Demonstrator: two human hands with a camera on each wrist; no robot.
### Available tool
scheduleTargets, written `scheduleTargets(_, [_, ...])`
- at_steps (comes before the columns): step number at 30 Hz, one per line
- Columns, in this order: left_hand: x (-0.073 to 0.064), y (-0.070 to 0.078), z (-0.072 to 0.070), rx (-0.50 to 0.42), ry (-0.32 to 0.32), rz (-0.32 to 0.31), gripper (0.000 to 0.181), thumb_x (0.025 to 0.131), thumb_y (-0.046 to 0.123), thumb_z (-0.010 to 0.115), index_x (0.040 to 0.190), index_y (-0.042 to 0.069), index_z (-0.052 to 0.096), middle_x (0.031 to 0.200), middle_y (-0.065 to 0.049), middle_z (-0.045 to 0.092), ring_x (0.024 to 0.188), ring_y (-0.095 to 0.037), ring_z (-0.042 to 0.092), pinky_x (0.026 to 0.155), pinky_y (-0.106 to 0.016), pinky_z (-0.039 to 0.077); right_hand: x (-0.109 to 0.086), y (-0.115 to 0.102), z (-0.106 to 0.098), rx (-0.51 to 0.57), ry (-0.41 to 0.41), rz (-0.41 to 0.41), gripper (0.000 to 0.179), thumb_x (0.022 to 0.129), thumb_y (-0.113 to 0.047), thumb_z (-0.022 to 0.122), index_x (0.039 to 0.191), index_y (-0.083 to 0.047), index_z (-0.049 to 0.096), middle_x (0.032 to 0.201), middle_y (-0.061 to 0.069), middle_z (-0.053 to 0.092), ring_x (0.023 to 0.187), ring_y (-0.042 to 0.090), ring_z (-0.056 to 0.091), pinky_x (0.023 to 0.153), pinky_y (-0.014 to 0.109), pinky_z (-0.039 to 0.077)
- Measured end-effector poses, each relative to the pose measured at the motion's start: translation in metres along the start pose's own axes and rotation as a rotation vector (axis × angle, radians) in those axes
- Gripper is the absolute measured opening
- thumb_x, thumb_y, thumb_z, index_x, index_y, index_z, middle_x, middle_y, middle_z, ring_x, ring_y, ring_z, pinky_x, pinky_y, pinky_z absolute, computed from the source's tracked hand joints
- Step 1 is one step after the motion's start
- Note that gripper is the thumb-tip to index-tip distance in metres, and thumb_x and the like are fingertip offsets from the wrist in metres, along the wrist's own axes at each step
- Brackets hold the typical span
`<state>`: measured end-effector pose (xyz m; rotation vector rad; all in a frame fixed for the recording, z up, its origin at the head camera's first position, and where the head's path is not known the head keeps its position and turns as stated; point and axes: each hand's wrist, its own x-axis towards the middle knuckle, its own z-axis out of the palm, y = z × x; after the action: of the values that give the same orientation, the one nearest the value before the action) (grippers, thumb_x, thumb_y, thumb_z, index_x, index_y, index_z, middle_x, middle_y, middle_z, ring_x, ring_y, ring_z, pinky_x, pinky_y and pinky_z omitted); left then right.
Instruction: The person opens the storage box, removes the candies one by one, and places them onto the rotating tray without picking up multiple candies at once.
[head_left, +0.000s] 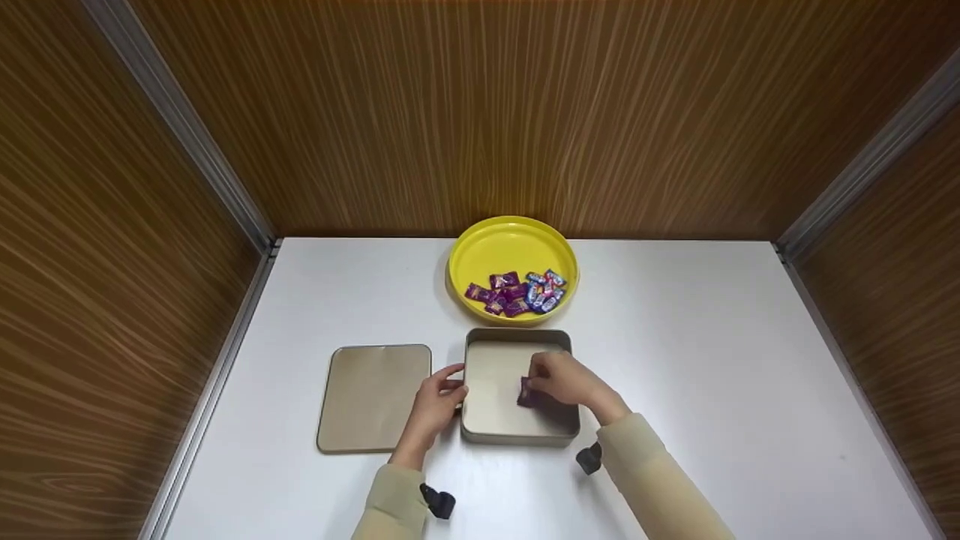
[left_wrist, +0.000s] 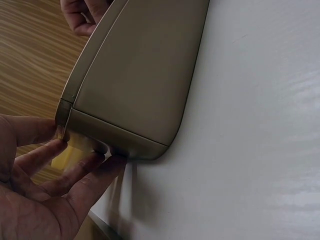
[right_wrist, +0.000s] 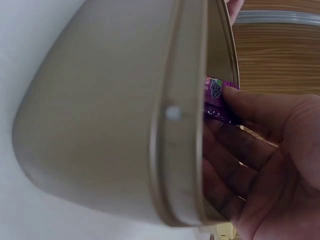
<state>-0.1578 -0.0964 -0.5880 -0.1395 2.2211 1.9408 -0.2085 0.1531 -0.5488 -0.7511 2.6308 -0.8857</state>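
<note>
A beige square box (head_left: 487,360) stands uncovered near the middle of the white table. Inside it, low over the floor, my right hand (head_left: 566,377) pinches a wrapped candy (right_wrist: 217,92) between thumb and fingers. Its purple wrapper carries a picture of dark berries. Part of the candy is hidden behind the box wall in the right wrist view. My left hand (head_left: 436,405) touches the outside of the box's left wall with its fingertips, the fingers slightly bent and spread. The left wrist view shows these fingertips (left_wrist: 117,162) against the wall and near the rim.
Behind the box is a round yellow tray (head_left: 510,247) with several purple-wrapped candies (head_left: 495,304) and several blue and pink ones (head_left: 546,292). A flat beige lid (head_left: 375,397) lies left of the box. Wood-grain panels (head_left: 517,112) enclose the table's back and sides.
</note>
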Motion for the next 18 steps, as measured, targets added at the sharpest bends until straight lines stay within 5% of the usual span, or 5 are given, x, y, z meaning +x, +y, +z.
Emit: scheduleTargets(18, [0.0, 0.0, -0.001, -0.002, 0.0, -0.016, 0.043, 0.094, 0.002, 0.058, 0.137, -0.003, 0.053, 0.11, -0.022, 0.062, 0.101, -0.034, 0.064, 0.08, -0.035, 0.054, -0.005, 0.012, -0.02, 0.302, 0.122, 0.149, 0.005, 0.089, -0.006, 0.065, 0.084, -0.005, 0.063, 0.084, 0.003, 0.068, 0.07, 0.014, 0.063, 0.061, 0.029, 0.05])
